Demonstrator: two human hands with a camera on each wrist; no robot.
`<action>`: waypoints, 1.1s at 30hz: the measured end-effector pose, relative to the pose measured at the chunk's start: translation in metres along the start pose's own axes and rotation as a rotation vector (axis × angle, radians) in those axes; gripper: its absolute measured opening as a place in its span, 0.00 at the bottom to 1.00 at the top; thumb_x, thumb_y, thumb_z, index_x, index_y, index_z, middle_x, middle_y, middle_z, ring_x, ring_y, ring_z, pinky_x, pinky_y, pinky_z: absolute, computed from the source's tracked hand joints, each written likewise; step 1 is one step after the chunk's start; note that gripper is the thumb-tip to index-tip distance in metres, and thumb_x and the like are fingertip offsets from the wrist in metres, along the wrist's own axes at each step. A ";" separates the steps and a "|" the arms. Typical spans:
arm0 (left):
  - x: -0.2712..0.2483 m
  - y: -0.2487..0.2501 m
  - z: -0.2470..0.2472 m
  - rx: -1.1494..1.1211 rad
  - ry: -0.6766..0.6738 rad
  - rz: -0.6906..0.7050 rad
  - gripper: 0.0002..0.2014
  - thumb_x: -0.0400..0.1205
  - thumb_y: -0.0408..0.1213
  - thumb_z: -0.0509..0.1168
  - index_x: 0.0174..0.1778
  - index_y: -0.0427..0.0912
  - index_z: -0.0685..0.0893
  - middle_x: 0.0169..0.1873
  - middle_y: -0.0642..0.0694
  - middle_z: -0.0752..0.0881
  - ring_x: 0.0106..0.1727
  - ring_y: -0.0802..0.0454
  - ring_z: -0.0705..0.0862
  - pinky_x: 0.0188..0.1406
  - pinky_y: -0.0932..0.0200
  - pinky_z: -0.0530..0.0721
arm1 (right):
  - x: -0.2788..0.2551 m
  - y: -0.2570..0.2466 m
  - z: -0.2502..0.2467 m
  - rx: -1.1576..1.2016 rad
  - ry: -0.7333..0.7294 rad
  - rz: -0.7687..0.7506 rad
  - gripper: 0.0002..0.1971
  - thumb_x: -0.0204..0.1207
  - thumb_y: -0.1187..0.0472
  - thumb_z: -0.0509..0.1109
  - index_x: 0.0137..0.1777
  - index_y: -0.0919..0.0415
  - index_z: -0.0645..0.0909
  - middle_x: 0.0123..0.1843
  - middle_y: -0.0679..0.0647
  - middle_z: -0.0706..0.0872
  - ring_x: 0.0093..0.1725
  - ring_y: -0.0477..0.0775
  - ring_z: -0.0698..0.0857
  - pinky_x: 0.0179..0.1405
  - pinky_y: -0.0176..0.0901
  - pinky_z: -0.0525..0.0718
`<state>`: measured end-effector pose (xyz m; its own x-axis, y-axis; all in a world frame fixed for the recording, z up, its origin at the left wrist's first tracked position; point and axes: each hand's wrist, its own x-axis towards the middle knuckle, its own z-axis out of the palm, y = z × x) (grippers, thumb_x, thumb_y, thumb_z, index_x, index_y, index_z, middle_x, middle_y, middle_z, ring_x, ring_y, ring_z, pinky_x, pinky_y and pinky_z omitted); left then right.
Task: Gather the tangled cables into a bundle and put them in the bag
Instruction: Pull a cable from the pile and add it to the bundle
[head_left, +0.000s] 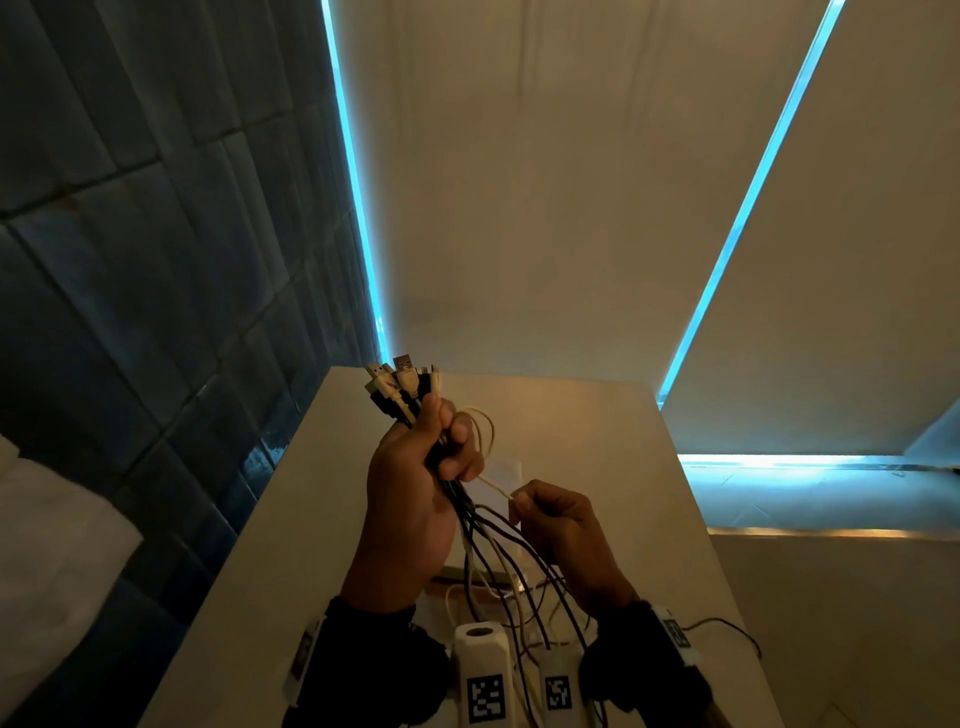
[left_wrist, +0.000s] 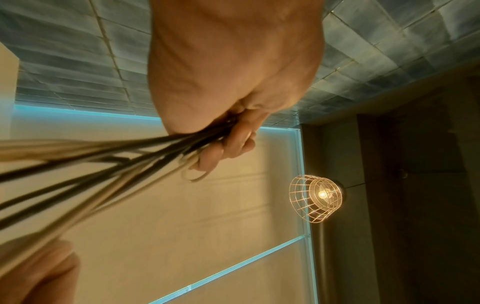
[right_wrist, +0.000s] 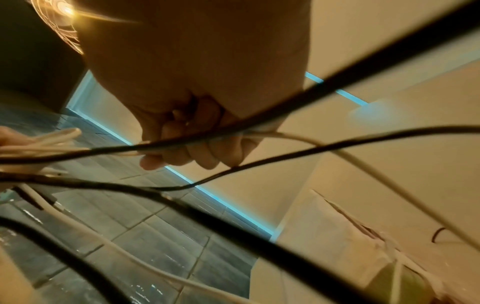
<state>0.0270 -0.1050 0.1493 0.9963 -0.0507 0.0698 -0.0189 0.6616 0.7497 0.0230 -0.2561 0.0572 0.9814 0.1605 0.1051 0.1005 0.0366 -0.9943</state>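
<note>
Left of centre, the left hand (head_left: 415, 478) has its fingers (head_left: 457, 441) wrapped tight round the cables (head_left: 498, 551), plug ends (head_left: 402, 384) all lined up at the top, probably so the bundle stays even. Just right of it, the right hand (head_left: 563, 530) pinches a single white cable (head_left: 493, 486), looks like it's feeding that loop in. Loose ends trail down onto the pale counter (head_left: 597, 431). Can't make out the bag for sure. Dark tiled wall (head_left: 130, 234) upper left, blue-lit blinds (head_left: 571, 182) to the right.
</note>
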 end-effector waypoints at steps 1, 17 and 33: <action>0.000 0.000 0.000 0.008 -0.004 0.004 0.14 0.84 0.41 0.54 0.34 0.40 0.70 0.28 0.49 0.74 0.21 0.58 0.63 0.23 0.63 0.66 | 0.000 0.004 0.000 -0.006 0.002 0.004 0.12 0.82 0.68 0.62 0.36 0.69 0.75 0.22 0.40 0.74 0.23 0.36 0.70 0.26 0.24 0.69; -0.003 0.005 -0.001 0.014 -0.059 -0.011 0.13 0.84 0.41 0.53 0.34 0.41 0.71 0.23 0.51 0.70 0.19 0.60 0.62 0.21 0.65 0.65 | -0.012 0.083 -0.014 -0.061 0.076 0.178 0.12 0.81 0.67 0.66 0.35 0.67 0.80 0.31 0.55 0.76 0.30 0.42 0.73 0.32 0.33 0.73; 0.004 0.002 -0.002 0.321 0.112 -0.063 0.16 0.88 0.37 0.51 0.33 0.41 0.70 0.22 0.50 0.72 0.22 0.57 0.69 0.21 0.66 0.65 | 0.017 -0.011 -0.021 0.096 0.161 0.075 0.10 0.81 0.61 0.66 0.43 0.68 0.81 0.26 0.55 0.69 0.23 0.50 0.61 0.23 0.44 0.56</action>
<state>0.0315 -0.1026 0.1496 0.9990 0.0100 -0.0424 0.0352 0.3900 0.9201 0.0425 -0.2747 0.0695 0.9998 0.0066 0.0190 0.0180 0.1252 -0.9920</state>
